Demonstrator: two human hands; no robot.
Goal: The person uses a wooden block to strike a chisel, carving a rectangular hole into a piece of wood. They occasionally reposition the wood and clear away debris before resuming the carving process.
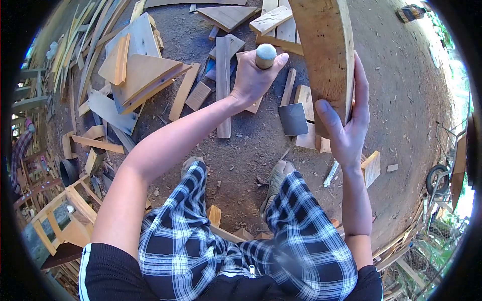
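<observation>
My left hand [253, 78] is wrapped round a rounded wooden handle [265, 56] with a pale, worn end, in the upper middle of the view. What the handle joins to is hidden beneath the fist. To the right, my right hand [347, 123] grips the lower end of a thick wooden board [325, 55], thumb on its face and fingers along its right edge. The board runs up out of the frame. Between the two hands, lower down, a dark square plate [293, 120] rests on wood blocks [305, 138].
Wood offcuts [143, 80] lie piled on the left, with long thin strips [93, 40] behind. A slatted wooden piece [286, 30] is at the top. A small wheel [438, 179] stands far right. Part of another person, a checked sleeve [21, 150], shows far left.
</observation>
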